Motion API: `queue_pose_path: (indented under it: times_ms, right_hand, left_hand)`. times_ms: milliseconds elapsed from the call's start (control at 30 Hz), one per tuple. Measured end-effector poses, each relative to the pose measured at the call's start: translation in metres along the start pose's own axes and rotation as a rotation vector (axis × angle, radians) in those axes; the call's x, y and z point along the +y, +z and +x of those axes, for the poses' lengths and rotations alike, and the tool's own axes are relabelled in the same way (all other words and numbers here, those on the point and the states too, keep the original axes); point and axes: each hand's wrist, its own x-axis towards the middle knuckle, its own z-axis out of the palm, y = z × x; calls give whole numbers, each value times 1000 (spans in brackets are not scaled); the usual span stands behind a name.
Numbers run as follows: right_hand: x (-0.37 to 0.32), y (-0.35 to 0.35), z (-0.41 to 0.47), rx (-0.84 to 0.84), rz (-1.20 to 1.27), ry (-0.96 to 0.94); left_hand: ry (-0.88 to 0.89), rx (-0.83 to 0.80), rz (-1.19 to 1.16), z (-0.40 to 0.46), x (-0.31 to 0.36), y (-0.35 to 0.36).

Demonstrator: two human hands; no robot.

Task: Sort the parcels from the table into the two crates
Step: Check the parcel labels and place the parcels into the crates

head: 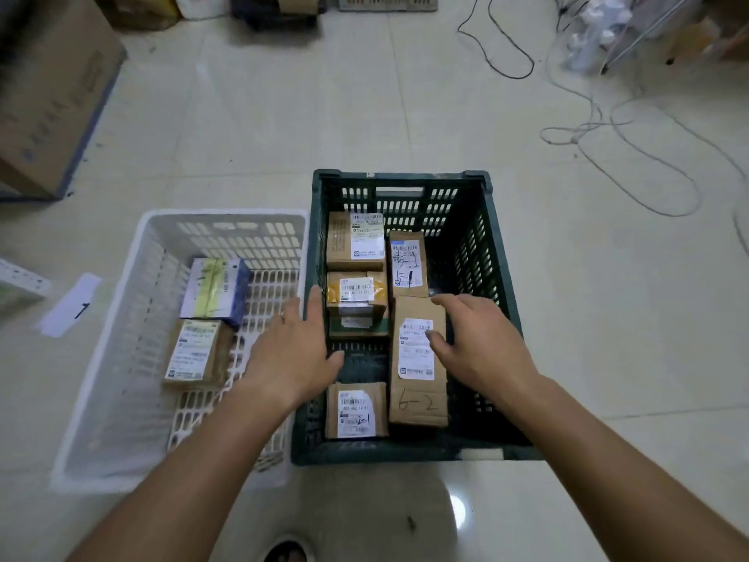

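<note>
A parcel storeroom: stacked cartons (52, 95) and crates (387, 2) line the tiled floor (324, 115).

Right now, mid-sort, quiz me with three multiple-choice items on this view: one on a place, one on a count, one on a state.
1. Where does the parcel marked 6-2 lie?
A. in the white crate
B. in the green crate
C. on the floor

2. How many parcels lie in the white crate?
A. two
B. four
C. none

3. What is the left hand doing?
A. gripping a parcel
B. hanging open, holding nothing
C. pulling a cable

Answers:
1 B: it lies along the right of the parcels inside the green crate, with the right hand on it.
2 A: a blue and white box and a brown parcel nearer the person.
3 B: its fingers are spread over the rims where the two crates meet, around nothing.
</note>
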Motion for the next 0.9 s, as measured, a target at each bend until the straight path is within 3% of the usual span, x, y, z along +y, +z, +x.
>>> queue_pose_path:
  times_ms: [533,900]
  right_hand:
    - [-209,-387,-63,33,10,-63]
    - [-310,-532,-97,102,38,-119]
  left_hand:
    - [89,59,-79,-212,22,-367]
    - [78,207,-128,-309,-13,-511]
